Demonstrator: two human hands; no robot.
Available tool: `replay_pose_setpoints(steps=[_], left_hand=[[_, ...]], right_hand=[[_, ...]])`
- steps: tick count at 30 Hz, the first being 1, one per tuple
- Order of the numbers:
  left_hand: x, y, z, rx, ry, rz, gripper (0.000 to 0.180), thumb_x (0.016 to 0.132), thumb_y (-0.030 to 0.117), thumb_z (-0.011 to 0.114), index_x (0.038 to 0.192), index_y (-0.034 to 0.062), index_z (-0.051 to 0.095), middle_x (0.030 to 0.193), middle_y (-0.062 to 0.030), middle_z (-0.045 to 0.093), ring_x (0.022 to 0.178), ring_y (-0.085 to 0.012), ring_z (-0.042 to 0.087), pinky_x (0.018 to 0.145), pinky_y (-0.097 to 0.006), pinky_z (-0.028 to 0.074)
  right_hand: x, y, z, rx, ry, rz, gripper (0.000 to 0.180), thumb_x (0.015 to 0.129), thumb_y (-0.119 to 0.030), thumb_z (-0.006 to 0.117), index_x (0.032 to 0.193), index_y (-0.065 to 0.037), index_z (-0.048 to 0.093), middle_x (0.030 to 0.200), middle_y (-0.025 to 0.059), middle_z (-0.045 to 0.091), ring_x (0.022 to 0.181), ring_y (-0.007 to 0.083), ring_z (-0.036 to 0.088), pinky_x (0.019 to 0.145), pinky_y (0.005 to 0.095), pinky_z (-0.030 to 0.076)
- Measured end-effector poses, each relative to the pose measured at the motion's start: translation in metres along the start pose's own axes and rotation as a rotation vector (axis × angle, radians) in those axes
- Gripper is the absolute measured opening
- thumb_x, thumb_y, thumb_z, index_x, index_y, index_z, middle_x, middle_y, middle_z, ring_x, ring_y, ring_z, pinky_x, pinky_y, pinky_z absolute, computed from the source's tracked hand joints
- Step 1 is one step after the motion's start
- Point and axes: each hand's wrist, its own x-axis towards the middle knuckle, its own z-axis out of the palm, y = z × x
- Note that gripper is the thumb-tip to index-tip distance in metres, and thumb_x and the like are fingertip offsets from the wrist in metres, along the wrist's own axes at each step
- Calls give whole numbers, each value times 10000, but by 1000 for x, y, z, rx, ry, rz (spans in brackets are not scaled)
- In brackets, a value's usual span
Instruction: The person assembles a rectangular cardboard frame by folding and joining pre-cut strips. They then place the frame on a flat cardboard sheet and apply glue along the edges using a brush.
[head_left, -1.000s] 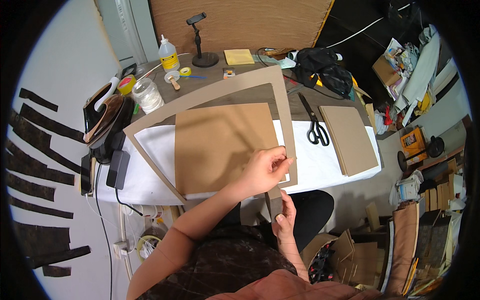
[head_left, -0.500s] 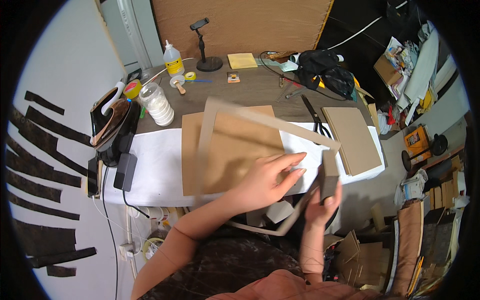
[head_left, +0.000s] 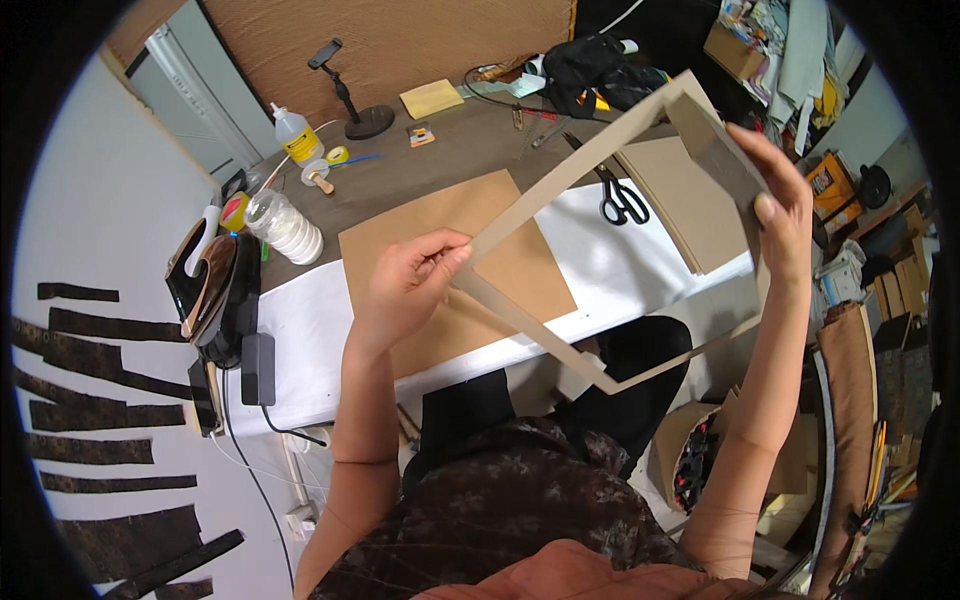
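Observation:
A large cardboard frame (head_left: 590, 160), open in the middle, is lifted off the table and tilted toward me. My left hand (head_left: 410, 280) pinches its left corner. My right hand (head_left: 775, 200) grips its upper right corner, fingers wrapped over the edge. Under the frame a brown cardboard sheet (head_left: 450, 260) lies flat on the white cloth (head_left: 300, 340) of the table.
Black-handled scissors (head_left: 622, 200) and a stack of cardboard pieces (head_left: 680, 195) lie to the right. An iron (head_left: 205, 280), a clear jar (head_left: 285, 225), a glue bottle (head_left: 297, 135), a small stand (head_left: 355, 105) and a yellow notepad (head_left: 432, 98) sit at the left and back. Dark strips lie on the floor at the left.
The frame lay flat on the table a second ago. Both hands have lifted it and swung it up and to the right, uncovering the brown sheet.

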Motion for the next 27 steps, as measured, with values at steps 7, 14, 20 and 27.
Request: replay_pose_setpoints(steps=[7,14,20,27], left_hand=[[-3,-29,34,-402,65,-217,131,1006,95,587,960,-20,630,768,-27,643,604,-94,629,574,-233,542],[-19,-53,65,-612,191,-215,76,1009,72,565,1000,0,589,810,-48,639,638,-141,672,623,-264,572],[-26,-50,82,-851,251,-119,41,1006,48,553,980,19,543,824,-58,620,639,-177,674,629,-308,594],[-26,-25,87,-997,-2,-135,91,1011,78,558,970,-3,560,823,-88,646,634,-159,652,561,-289,561]], right_hand=[[3,-3,16,-272,195,-83,573,864,-327,740,1340,-34,614,1275,106,626,1218,212,566,1070,338,395],[-134,-22,72,-55,521,10,867,789,-443,806,1402,73,476,1417,204,505,1307,302,511,1105,432,389],[-215,29,141,-133,527,-73,716,800,-389,765,1337,11,511,1351,235,488,1270,335,489,1066,458,394],[-191,61,173,44,409,244,605,853,-95,738,1390,16,484,1434,176,458,1316,275,468,1106,419,360]])
